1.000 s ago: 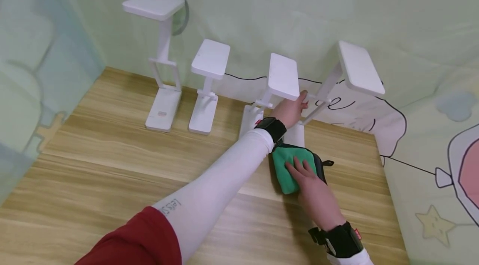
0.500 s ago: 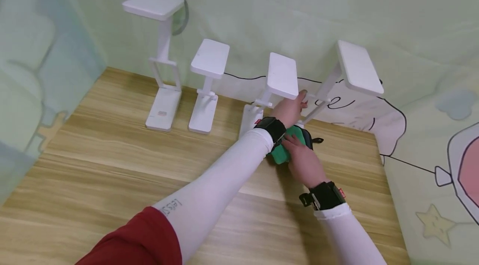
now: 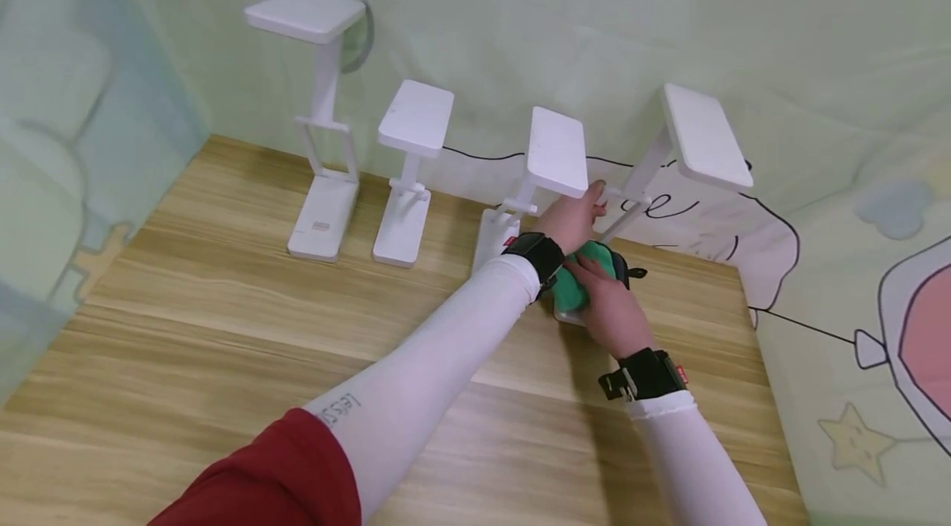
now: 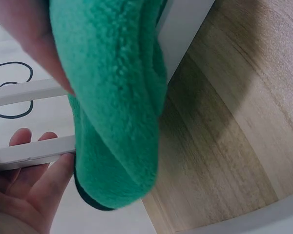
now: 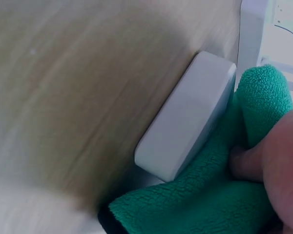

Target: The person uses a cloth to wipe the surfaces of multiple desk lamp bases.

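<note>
My left hand (image 3: 570, 222) grips one thin white leg (image 4: 36, 150) of the rightmost desk lamp (image 3: 706, 134), its fingers curled round it in the left wrist view. My right hand (image 3: 617, 318) holds a green fleecy cloth (image 3: 570, 291) with a dark edge and a small loop against that lamp's base. In the right wrist view, the thumb (image 5: 246, 163) digs into the folded cloth, which lies along one side of the white base (image 5: 185, 117). The other right fingers are mostly hidden there. The left wrist partly covers the cloth in the head view.
Three more white lamps stand in a row to the left: a tall one (image 3: 323, 216), a shorter one (image 3: 402, 227) and another (image 3: 496, 239) beside my left wrist. They share a wood-grain table (image 3: 223, 328). Printed fabric (image 3: 475, 30) hangs behind and at both sides.
My right hand has moved forward and slightly left with the cloth, then shifted a little right, baring the base's near edge. The left hand has kept its hold on the lamp leg.
</note>
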Motion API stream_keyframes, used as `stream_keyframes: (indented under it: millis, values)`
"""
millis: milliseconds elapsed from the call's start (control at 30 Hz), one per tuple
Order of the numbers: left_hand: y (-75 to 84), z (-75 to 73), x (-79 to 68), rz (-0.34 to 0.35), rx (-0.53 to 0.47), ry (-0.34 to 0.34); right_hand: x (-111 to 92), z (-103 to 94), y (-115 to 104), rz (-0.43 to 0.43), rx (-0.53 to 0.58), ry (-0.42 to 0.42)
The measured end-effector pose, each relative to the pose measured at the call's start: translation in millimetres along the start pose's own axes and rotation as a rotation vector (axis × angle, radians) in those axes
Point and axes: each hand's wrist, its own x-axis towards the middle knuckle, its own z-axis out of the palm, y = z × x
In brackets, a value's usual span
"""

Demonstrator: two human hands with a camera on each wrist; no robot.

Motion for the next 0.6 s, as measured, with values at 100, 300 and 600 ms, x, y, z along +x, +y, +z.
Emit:
stream_keyframes:
  millis: [100, 300, 600]
  values:
    - [-2.0, 0.3, 0.9, 0.002, -0.020, -0.005, -2.9, -0.5, -0.4, 0.041, -0.008, -0.024]
    - [-8.7, -2.2, 1.4, 0.005, 0.012, 0.022, -4.7, 0.2, -0.2, 0.070, -0.006, -0.019]
    - [-19.8, -9.5, -1.8, 0.045, 0.246, 0.027, -1.7, -6.6, -12.5, 0.113, 0.020, 0.049]
